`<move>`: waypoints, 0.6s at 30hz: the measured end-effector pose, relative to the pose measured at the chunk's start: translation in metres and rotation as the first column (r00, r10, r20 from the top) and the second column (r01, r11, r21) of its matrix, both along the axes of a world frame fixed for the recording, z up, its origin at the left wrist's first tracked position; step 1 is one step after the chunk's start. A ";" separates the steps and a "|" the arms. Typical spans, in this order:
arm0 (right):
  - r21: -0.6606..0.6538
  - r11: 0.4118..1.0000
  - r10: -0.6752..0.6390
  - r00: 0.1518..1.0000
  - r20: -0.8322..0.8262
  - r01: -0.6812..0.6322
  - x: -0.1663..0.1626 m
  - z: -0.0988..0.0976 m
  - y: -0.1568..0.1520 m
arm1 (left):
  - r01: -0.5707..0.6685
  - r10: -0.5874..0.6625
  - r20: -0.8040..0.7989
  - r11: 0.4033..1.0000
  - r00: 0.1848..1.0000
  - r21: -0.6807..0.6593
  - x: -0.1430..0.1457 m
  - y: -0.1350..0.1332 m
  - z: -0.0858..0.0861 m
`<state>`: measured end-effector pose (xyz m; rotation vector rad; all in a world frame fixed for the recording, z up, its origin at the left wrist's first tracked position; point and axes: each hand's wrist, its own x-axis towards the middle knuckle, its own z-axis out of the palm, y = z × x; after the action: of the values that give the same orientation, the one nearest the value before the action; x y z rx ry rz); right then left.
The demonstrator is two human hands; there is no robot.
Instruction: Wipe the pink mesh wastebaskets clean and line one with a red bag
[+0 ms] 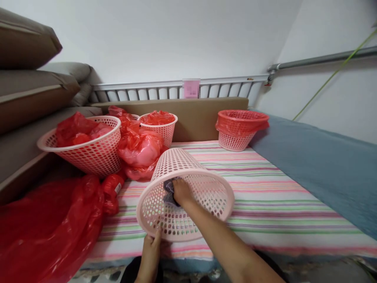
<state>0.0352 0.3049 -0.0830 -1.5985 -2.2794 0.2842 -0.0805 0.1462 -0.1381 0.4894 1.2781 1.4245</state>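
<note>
A pink perforated plastic basket (182, 163) lies tipped on its side, its round mouth facing me. My left hand (151, 245) grips the lower left of its rim, thumb on the inner side. Reaching through the mouth, my right hand (182, 191) is closed on a grey-purple cloth (170, 192) against the inside left wall. Part of the cloth is hidden beneath the fingers. The basket rests on a striped sheet (265, 188).
On the left stand pink baskets (97, 157) holding red plastic bags, with a bulging red bag (141, 153) beside them. A large red bag (50, 224) spreads at front left. One red-lined basket (235, 141) stands back right. Stacked cushions (26, 90) rise at left.
</note>
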 end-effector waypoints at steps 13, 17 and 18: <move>0.024 0.999 -0.022 0.999 -0.034 0.023 0.061 -0.039 -0.164 | 0.177 -0.176 0.032 0.982 0.984 -0.067 0.046 -0.020 -0.009; 0.064 0.997 -0.036 0.997 -0.065 0.040 0.050 -0.037 -0.122 | 0.222 -0.219 0.039 0.970 0.975 -0.096 0.042 -0.018 -0.021; 0.075 0.996 -0.047 0.991 -0.128 0.057 0.046 -0.034 -0.103 | 0.234 -0.229 0.049 0.966 0.972 -0.108 0.040 -0.018 -0.024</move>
<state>0.0812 0.2015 -0.1166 -1.5530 -2.1242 0.2707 -0.0401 0.1286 -0.1623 0.5163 1.2223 1.1547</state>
